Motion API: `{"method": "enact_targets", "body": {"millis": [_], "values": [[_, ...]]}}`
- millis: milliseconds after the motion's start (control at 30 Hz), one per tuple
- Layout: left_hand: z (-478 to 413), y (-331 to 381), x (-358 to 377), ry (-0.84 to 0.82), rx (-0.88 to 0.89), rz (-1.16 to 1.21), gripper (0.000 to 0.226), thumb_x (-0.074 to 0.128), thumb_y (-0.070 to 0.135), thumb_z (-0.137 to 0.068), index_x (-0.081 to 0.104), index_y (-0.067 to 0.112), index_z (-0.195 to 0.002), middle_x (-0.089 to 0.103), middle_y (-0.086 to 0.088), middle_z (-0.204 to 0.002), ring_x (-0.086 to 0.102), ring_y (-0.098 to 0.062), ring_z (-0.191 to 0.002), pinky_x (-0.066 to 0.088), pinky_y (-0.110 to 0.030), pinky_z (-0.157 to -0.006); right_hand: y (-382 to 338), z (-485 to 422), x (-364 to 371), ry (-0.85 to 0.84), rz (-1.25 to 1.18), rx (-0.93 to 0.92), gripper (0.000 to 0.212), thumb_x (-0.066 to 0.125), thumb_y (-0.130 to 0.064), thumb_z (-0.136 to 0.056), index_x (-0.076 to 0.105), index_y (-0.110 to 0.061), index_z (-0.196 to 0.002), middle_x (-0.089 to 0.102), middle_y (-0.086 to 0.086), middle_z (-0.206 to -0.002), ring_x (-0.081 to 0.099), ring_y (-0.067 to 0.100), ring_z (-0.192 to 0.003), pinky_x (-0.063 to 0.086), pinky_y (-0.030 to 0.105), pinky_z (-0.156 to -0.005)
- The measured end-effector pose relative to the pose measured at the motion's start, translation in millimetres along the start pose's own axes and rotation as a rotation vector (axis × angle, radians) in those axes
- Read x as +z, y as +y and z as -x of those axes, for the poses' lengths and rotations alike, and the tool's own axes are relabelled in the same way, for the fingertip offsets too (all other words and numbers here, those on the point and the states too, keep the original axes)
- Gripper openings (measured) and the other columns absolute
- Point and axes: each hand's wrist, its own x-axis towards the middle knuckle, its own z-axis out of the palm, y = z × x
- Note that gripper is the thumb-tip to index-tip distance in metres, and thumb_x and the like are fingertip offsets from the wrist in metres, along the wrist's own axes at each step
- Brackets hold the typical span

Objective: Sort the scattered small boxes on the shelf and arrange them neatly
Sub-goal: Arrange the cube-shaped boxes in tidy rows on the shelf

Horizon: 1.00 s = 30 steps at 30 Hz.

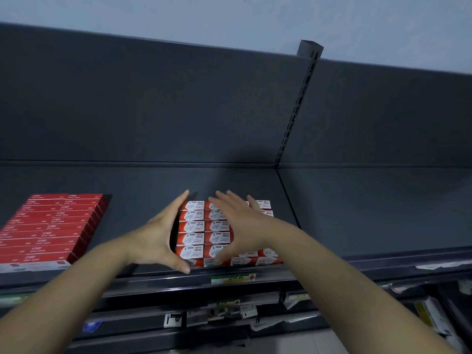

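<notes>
Now | left hand (158, 238) straight-fingered on left edge of boxes (194, 226) | right hand (241, 226) fingers (227, 200) spread atop | shelf (357, 213) runs right

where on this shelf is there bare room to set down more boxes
Bare shelf lies right of the paper clip boxes. A bare strip runs behind them to the back panel. The gap between them and the red boxes is bare, though the left hand fills its right side. Crowded: the block itself, under the right hand.
</notes>
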Motion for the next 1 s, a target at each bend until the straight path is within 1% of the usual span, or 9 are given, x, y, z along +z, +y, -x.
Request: {"method": "enact_targets", "body": {"millis": [133,233,367,467,567,700,800,900,1000], "values": [[0,2,1,0.012,0.009,-0.009,0.149,0.095,0.046,-0.046,-0.022,0.062,-0.137,0.007,0.025,-0.149,0.022,-0.003,-0.139,0.027,-0.028,-0.116,-1,-13,0,-0.102,0.081,0.026,0.141,0.079,-0.071,-0.06,-0.024,-0.039,-0.151,-0.024,-0.005,-0.163,-0.03,0.017,-0.147,-0.018,0.058,-0.117],[1,1,4,0.059,0.016,-0.01,0.143,0.093,0.047,-0.049,-0.02,0.064,-0.136,0.013,0.018,-0.15,0.031,-0.005,-0.134,0.035,-0.025,-0.11,-2,-17,2,-0.111,0.09,0.001,0.132,0.077,-0.068,-0.066,-0.019,-0.041,-0.151,-0.018,-0.003,-0.165,-0.023,0.019,-0.15,-0.016,0.058,-0.118],[0,-1,6,0.081,0.021,0.016,0.138,0.092,0.048,-0.051,-0.015,0.06,-0.138,0.026,0.012,-0.147,0.038,-0.006,-0.13,0.036,-0.022,-0.105,3,-19,4,-0.093,0.101,-0.036,0.122,0.074,-0.065,-0.07,-0.011,-0.039,-0.153,-0.011,-0.003,-0.166,-0.016,0.019,-0.152,-0.013,0.056,-0.119],[-1,-2,8,0.086,0.024,0.019,0.138,0.091,0.049,-0.052,-0.013,0.051,-0.143,0.027,0.011,-0.145,0.039,-0.007,-0.128,0.037,-0.021,-0.103,5,-20,3,-0.091,0.095,-0.045,0.121,0.074,-0.064,-0.07,-0.01,-0.038,-0.153,-0.009,-0.003,-0.166,-0.014,0.019,-0.152,-0.013,0.055,-0.12],[-1,-1,10,0.095,0.033,0.032,0.136,0.091,0.049,-0.052,-0.011,0.051,-0.142,0.027,0.012,-0.143,0.04,-0.006,-0.127,0.039,-0.02,-0.1,5,-19,5,-0.079,0.081,-0.052,0.121,0.074,-0.064,-0.071,-0.009,-0.036,-0.154,-0.01,-0.004,-0.166,-0.014,0.017,-0.152,-0.013,0.055,-0.12],[-1,0,12,0.111,0.045,0.016,0.132,0.092,0.045,-0.054,-0.006,0.049,-0.143,0.026,0.014,-0.141,0.039,-0.001,-0.125,0.039,-0.014,-0.095,4,-16,8,-0.063,0.071,-0.06,0.12,0.074,-0.063,-0.072,-0.01,-0.036,-0.154,-0.01,-0.005,-0.166,-0.015,0.016,-0.152,-0.014,0.055,-0.12],[-1,3,10,0.107,0.063,-0.026,0.133,0.091,0.048,-0.052,-0.006,0.048,-0.143,0.02,0.017,-0.143,0.033,-0.002,-0.131,0.037,-0.023,-0.106,3,-16,9,-0.059,0.088,-0.059,0.12,0.072,-0.065,-0.072,-0.011,-0.036,-0.154,-0.012,-0.004,-0.166,-0.017,0.017,-0.151,-0.014,0.056,-0.119],[-3,6,6,0.076,0.062,-0.109,0.137,0.089,0.057,-0.05,-0.009,0.047,-0.145,0.009,0.026,-0.143,0.019,-0.005,-0.138,0.026,-0.036,-0.118,3,-13,8,-0.068,0.066,-0.048,0.126,0.072,-0.071,-0.07,-0.017,-0.038,-0.153,-0.018,-0.007,-0.165,-0.023,0.013,-0.149,-0.019,0.057,-0.117],[-8,12,0,0.049,0.02,-0.211,0.139,0.084,0.067,-0.05,-0.016,0.048,-0.145,-0.004,0.015,-0.158,0.002,-0.013,-0.148,0.008,-0.043,-0.122,8,-5,2,-0.046,-0.027,-0.036,0.134,0.075,-0.073,-0.064,-0.021,-0.042,-0.151,-0.022,-0.012,-0.163,-0.027,0.008,-0.147,-0.023,0.052,-0.116]]}}
